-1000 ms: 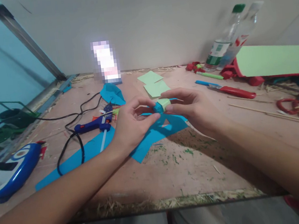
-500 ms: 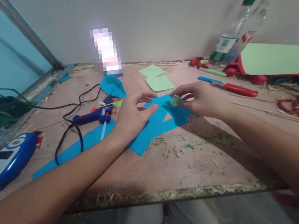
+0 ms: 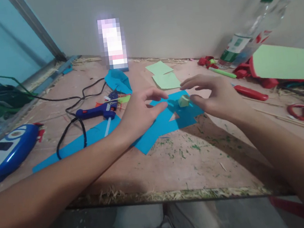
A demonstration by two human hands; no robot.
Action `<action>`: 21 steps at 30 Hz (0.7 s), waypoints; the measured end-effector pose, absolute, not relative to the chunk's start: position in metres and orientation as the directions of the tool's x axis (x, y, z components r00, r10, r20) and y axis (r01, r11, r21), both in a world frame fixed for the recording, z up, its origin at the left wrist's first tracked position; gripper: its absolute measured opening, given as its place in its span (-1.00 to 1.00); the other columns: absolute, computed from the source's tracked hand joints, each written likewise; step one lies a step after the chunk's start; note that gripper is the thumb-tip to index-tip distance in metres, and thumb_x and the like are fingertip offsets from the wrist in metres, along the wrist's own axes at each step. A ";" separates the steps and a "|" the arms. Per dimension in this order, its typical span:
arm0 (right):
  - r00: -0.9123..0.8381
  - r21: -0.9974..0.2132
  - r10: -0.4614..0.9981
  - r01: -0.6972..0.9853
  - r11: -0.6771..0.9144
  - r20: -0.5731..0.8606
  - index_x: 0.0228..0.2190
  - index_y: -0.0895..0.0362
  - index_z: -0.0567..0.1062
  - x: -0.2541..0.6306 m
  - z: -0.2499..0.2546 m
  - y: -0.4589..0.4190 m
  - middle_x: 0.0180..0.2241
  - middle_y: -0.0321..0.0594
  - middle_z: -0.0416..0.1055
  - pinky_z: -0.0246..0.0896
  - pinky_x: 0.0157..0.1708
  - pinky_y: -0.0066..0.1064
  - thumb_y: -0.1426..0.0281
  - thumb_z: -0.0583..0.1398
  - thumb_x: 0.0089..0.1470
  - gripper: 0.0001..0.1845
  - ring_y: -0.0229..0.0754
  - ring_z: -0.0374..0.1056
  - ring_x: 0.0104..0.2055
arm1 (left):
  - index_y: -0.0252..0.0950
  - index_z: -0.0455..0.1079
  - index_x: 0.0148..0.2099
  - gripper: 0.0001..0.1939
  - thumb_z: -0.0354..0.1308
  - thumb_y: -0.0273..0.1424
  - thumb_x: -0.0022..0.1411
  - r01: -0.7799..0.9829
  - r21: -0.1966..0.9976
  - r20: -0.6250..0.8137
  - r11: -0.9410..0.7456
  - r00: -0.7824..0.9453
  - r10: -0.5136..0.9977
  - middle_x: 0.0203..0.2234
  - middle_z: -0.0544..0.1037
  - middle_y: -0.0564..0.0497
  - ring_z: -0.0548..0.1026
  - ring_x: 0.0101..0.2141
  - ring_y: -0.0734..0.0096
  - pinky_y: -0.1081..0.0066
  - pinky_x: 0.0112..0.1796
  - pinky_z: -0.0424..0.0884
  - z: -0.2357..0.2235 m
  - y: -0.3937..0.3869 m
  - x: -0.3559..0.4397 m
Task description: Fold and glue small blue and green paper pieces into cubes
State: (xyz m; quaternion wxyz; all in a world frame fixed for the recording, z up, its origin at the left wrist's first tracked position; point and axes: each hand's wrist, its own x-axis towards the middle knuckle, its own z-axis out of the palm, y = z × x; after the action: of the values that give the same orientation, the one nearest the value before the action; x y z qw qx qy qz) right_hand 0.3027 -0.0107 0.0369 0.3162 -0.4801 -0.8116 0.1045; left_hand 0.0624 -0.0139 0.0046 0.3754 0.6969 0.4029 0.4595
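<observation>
A small light-green paper cube (image 3: 183,100) sits on a cut sheet of blue paper (image 3: 167,125) in the middle of the wooden table. My right hand (image 3: 218,97) hovers just to the right of the cube with its fingers spread and arched over it, holding nothing. My left hand (image 3: 139,113) lies to the left of the cube, palm down on the blue paper, fingers apart and pointing toward the cube.
A blue glue gun (image 3: 96,111) with a black cord (image 3: 69,134) lies left of the hands. Light-green paper squares (image 3: 164,76), a red-handled cutter (image 3: 250,93), two plastic bottles (image 3: 244,32) and a large green sheet (image 3: 286,63) are behind and right. Table front edge (image 3: 164,196) is near me.
Both hands held the little cube together above the paper. The left hand let go, the right hand lowered the cube onto the blue sheet and opened away from it.
</observation>
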 end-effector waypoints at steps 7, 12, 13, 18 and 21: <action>-0.381 -0.292 0.794 0.783 0.549 0.474 -0.40 0.07 0.71 0.302 0.036 -0.013 -0.24 -0.12 0.63 0.40 -0.18 -0.10 0.54 0.19 0.04 -0.72 0.05 0.53 -0.20 | -0.27 0.61 -0.16 -0.88 0.27 -0.50 0.27 0.221 0.891 0.345 -0.397 0.238 0.908 -0.15 0.71 -0.04 0.62 -0.11 0.29 0.32 -0.11 0.55 0.005 -0.014 0.062; -0.359 -0.290 0.806 0.800 0.526 0.471 -0.40 0.09 0.72 0.302 0.032 -0.012 -0.26 -0.11 0.61 0.34 -0.28 -0.16 0.56 0.18 0.03 -0.71 0.00 0.50 -0.28 | -0.27 0.61 -0.15 -0.89 0.28 -0.49 0.28 0.220 0.887 0.357 -0.407 0.234 0.904 -0.16 0.71 -0.04 0.62 -0.11 0.27 0.32 -0.13 0.55 0.005 -0.014 0.062; -0.355 -0.285 0.810 0.807 0.518 0.467 -0.40 0.09 0.72 0.301 0.033 -0.012 -0.26 -0.12 0.62 0.33 -0.29 -0.17 0.56 0.18 0.03 -0.70 -0.02 0.49 -0.30 | -0.27 0.61 -0.16 -0.89 0.28 -0.49 0.28 0.221 0.885 0.359 -0.409 0.234 0.904 -0.17 0.71 -0.04 0.62 -0.11 0.27 0.32 -0.13 0.54 0.005 -0.014 0.062; -0.329 -0.294 0.828 0.822 0.488 0.455 -0.32 0.12 0.73 0.300 0.033 -0.012 -0.20 -0.12 0.65 0.38 -0.25 -0.16 0.55 0.19 0.05 -0.70 -0.04 0.49 -0.32 | -0.27 0.60 -0.17 -0.89 0.28 -0.50 0.27 0.220 0.893 0.344 -0.393 0.229 0.911 -0.16 0.71 -0.04 0.62 -0.13 0.28 0.34 -0.13 0.54 0.006 -0.015 0.062; -0.350 -0.322 0.855 0.816 0.479 0.384 -0.10 0.12 0.71 0.299 0.031 -0.012 -0.04 -0.08 0.67 0.45 -0.15 -0.09 0.45 0.26 0.11 -0.67 0.06 0.56 -0.18 | -0.26 0.60 -0.16 -0.87 0.28 -0.52 0.25 0.229 0.887 0.346 -0.401 0.245 0.906 -0.14 0.71 -0.03 0.62 -0.12 0.28 0.33 -0.13 0.53 0.005 -0.014 0.062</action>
State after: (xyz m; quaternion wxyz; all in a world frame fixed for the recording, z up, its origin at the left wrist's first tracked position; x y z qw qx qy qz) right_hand 0.2995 -0.0119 0.0311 0.2568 -0.5089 -0.8208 0.0372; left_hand 0.0616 -0.0141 0.0049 0.3670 0.6985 0.4062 0.4609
